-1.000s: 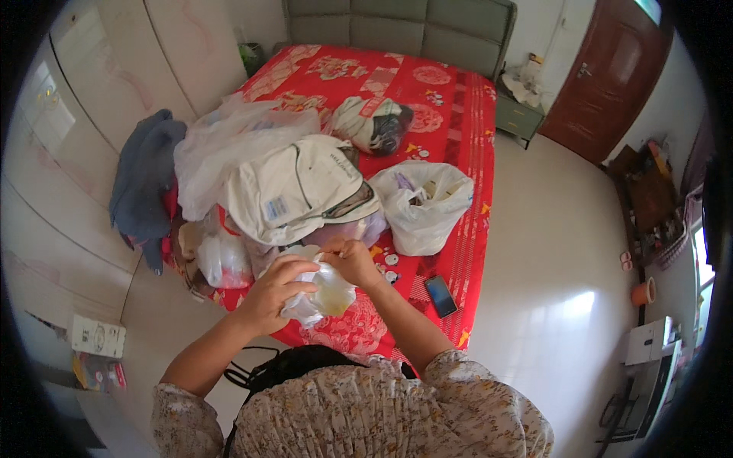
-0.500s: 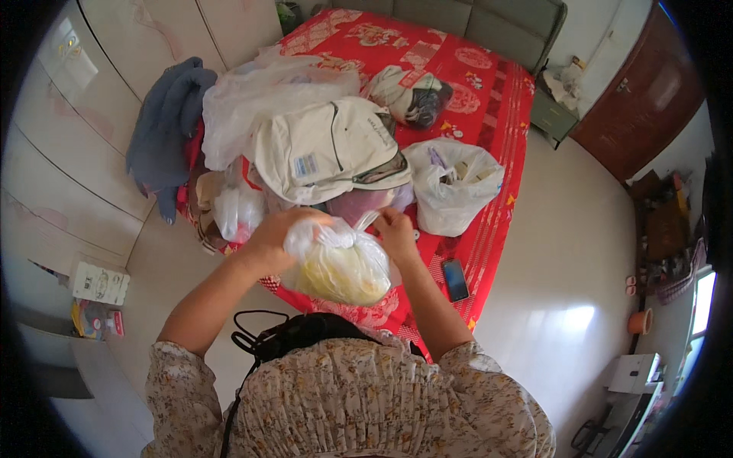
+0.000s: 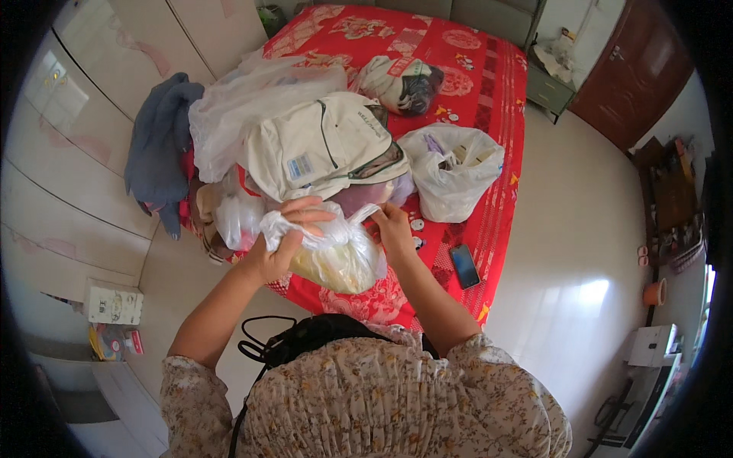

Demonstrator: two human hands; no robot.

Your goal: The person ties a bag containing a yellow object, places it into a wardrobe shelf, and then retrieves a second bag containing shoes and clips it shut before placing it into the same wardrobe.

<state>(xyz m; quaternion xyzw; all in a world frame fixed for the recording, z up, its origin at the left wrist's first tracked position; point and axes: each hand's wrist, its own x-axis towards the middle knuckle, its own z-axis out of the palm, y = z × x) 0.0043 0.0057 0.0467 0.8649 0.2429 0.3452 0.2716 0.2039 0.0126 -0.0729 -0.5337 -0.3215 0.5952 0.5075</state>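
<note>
A thin white plastic bag (image 3: 336, 263) with something yellow inside hangs in front of me at the near edge of the bed. Its top is gathered into a knot-like bunch. My left hand (image 3: 279, 248) curls round the bag's left side, thumb and fingers on the loose plastic. On the other side, my right hand (image 3: 394, 230) pinches a pulled-out strip of the bag. Just beyond both hands lies a cream backpack (image 3: 324, 145) with its zip partly undone. A purplish bundle (image 3: 366, 197) shows under it.
Right of the backpack stands a filled white plastic bag (image 3: 450, 179); a phone (image 3: 464, 266) lies near the red bed's (image 3: 489, 114) right edge. Farther back is another clear bag (image 3: 401, 84). Left are sheer plastic (image 3: 237, 107), a small clear bag (image 3: 238, 217) and grey-blue clothing (image 3: 160, 145).
My left hand has shifted slightly left and its fingers have spread over the bag's top. The bag's loose plastic is drawn out farther to the left. My right hand keeps its pinch.
</note>
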